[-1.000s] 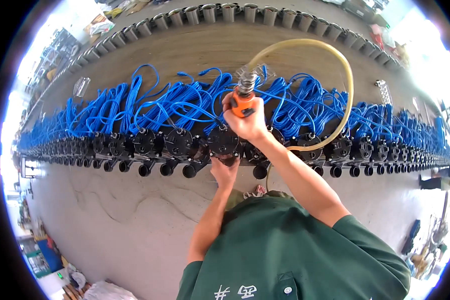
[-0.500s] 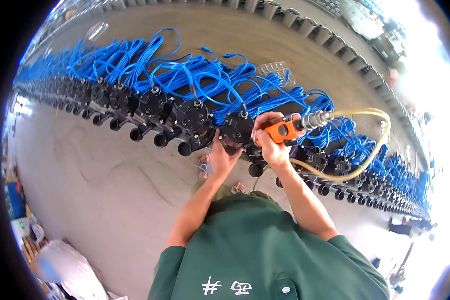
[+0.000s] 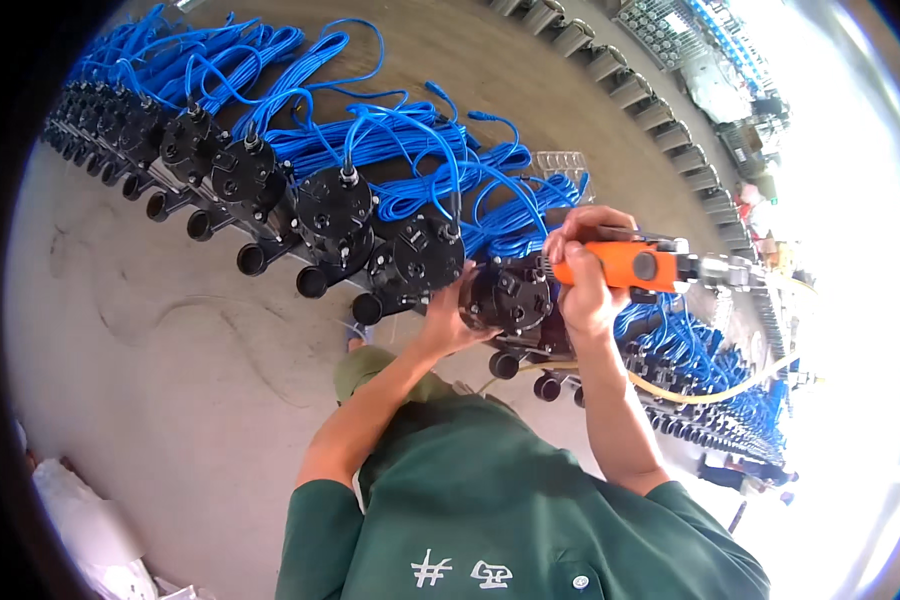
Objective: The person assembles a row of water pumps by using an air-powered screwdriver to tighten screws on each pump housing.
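Note:
My right hand (image 3: 590, 275) is closed round an orange air-powered tool (image 3: 625, 264) with a metal fitting on its right end. The tool lies nearly level, its left end close to the top of a round black pump (image 3: 520, 298). My left hand (image 3: 454, 316) grips that pump's left side, fingers partly hidden behind it. To the left stands a similar pump (image 3: 419, 254) with a blue cable rising from its top. A pale yellow air hose (image 3: 705, 396) curves below the tool at the right.
A long row of black pumps (image 3: 244, 176) runs left and right, short black outlet pipes (image 3: 253, 260) facing me. Coiled blue cables (image 3: 345, 140) lie behind them on a brown surface (image 3: 420, 45). Metal cylinders (image 3: 630, 92) line the far side. White bags (image 3: 85, 515) lie at lower left.
Both hands have moved right along the row, from one pump to the one beside it. The orange tool has turned to a more level position. My view has shifted too.

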Demonstrator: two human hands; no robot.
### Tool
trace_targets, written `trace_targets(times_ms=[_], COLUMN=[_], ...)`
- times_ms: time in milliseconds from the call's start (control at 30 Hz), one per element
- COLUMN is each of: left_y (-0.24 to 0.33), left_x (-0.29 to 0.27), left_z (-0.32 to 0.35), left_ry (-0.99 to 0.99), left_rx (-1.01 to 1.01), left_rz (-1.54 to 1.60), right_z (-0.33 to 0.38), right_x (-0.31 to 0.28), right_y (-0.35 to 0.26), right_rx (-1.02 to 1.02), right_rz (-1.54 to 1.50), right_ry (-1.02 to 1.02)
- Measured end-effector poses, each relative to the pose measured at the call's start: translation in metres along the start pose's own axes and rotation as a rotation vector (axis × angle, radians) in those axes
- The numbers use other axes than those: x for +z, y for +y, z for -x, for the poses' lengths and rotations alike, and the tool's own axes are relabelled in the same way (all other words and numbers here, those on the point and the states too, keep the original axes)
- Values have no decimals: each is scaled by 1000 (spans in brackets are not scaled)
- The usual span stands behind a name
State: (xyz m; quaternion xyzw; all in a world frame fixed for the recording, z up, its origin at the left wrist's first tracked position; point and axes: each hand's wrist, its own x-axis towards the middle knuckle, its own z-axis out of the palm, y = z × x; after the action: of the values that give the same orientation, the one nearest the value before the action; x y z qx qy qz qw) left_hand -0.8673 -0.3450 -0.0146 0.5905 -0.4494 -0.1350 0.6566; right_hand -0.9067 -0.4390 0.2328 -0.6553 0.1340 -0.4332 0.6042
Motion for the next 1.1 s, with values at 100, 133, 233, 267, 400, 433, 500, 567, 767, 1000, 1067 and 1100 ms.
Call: trace_targets(times_ms=[100,133,233,267,400,433,500,567,767,1000,1067,1100], left_y=[-11,-8,0,2,-8,-9,-10,-4,22,35,43,65], left_x=[4,1,-8,-11,-6,-5,-1,2,2,15,27,52], left_z=[8,7,6,6,16,14,16,10,3,17,55,66], left_ry=[-16,-46,-158,-199,-213,-199,-119,-15,2,18,312,393], left_rx=[-42,-65,-152,-202,-257,-259,-189,-21,-151,-400,-100,-89], left_rz=[56,105,166,193,110,99,44,-41,-163,-244,-609,-733], right_z=[-5,-4,1,1,0,-2,-2,-2,-21,0,36,46], right_x=[3,5,2,2,6,6,1,-10,-4,-37,-70,-91], right_y=[28,35,49,51,48,45,39,34,51,-52,-126,-156], right_rx=[70,92,160,157,132,112,150,195,93,-428,-296,-365], right_rz=[162,153,150,175,234,233,155,161,221,37,249,256], right_ry=[4,15,-3,-28,-55,-40,-32,3,-65,96,94,164])
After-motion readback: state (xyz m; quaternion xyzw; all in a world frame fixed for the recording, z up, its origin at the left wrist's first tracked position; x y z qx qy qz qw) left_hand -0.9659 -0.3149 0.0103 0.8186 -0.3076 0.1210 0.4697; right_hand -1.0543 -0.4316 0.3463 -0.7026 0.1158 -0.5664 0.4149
